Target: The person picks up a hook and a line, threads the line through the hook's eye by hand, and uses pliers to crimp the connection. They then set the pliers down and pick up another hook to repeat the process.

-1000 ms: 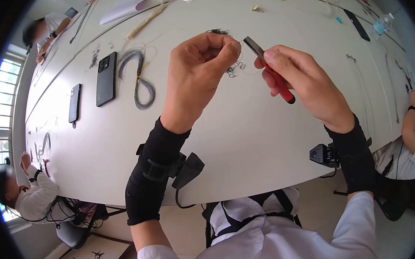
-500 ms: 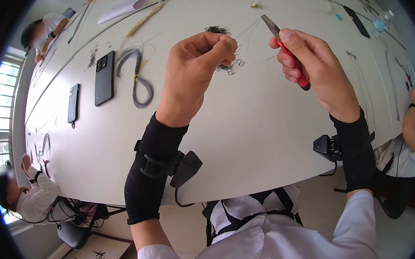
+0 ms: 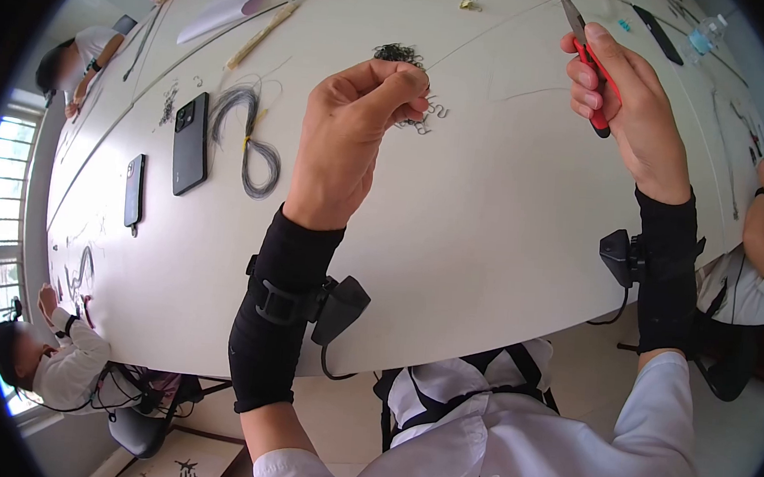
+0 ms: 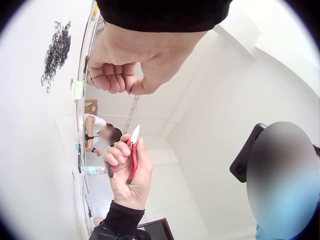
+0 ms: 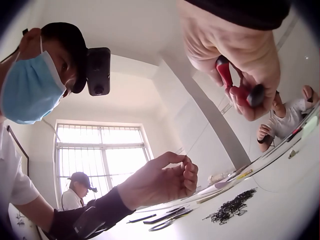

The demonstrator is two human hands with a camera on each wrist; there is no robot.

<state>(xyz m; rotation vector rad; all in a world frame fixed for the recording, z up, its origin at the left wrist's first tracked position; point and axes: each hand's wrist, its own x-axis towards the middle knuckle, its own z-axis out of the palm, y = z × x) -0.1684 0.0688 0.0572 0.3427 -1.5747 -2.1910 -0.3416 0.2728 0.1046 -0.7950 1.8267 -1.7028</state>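
In the head view my left hand (image 3: 351, 124) pinches the end of a thin line (image 3: 497, 30) between thumb and forefinger. The line runs taut from there up to the tips of the pliers (image 3: 599, 99), which have red handles. My right hand (image 3: 647, 116) grips these handles with its fingers curled round them. A loose strand trails left of the right hand. Behind the left fingertips lie a pile of small dark hooks (image 3: 399, 53) and several S-shaped hooks (image 3: 438, 111). What else sits between the left fingertips is hidden.
On the left lie a bundle of grey line (image 3: 247, 160) with a yellow tie and two phones (image 3: 192, 145). A pale stick (image 3: 265, 36) and white paper (image 3: 229, 11) lie further back. A water bottle (image 3: 707, 34) stands at the back right. Other people sit around the table (image 3: 453, 244).
My right hand has moved away up and to the right with the pliers, drawing the line out long and straight. The left hand has stayed nearly in place, still pinching.
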